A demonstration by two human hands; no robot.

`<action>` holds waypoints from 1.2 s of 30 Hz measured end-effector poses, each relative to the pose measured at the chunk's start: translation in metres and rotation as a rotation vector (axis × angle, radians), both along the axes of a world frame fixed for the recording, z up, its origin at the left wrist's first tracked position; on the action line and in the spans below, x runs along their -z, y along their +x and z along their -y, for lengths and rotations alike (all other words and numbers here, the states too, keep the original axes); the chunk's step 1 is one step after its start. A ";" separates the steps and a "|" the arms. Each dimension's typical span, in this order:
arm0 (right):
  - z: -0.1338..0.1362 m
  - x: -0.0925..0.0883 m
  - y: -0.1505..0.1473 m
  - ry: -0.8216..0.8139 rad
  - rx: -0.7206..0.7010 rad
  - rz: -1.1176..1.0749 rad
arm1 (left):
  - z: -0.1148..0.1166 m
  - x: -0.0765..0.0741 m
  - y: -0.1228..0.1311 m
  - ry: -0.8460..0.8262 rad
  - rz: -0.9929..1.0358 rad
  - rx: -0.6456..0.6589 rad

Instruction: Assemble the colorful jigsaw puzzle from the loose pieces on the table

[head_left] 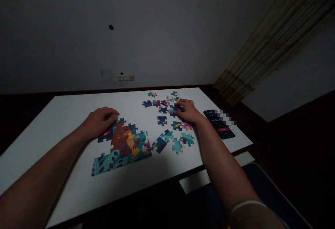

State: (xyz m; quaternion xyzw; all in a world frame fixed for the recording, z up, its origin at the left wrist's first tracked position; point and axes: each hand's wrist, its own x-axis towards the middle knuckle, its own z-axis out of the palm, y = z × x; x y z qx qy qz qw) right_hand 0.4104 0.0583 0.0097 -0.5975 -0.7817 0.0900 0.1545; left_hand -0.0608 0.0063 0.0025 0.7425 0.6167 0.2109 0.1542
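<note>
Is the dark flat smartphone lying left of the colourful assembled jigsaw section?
No, the dark flat smartphone lies right of the colourful assembled jigsaw section, beyond the right hand.

Overall level: dim and underexposed; only the white table [65, 117] is brightly lit.
Source: light seems to be thrown from above the table; no lamp is seen.
Shadows: soft ones are cast on the table beside the right hand [188, 112] and its forearm.
Beyond the table: the wall [167, 30] is rendered grey and grainy.
Right of the table: the curtain [274, 40] is smeared and bent by edge distortion.
</note>
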 end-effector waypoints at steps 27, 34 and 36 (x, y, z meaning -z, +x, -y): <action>0.000 0.011 -0.022 -0.172 -0.002 -0.980 | 0.004 -0.003 0.005 0.033 -0.035 0.038; 0.008 0.005 -0.026 -0.150 -0.111 -0.995 | 0.005 -0.004 0.006 0.025 -0.037 0.037; 0.010 0.004 -0.027 -0.145 -0.119 -0.995 | 0.005 -0.004 0.006 0.020 -0.037 0.036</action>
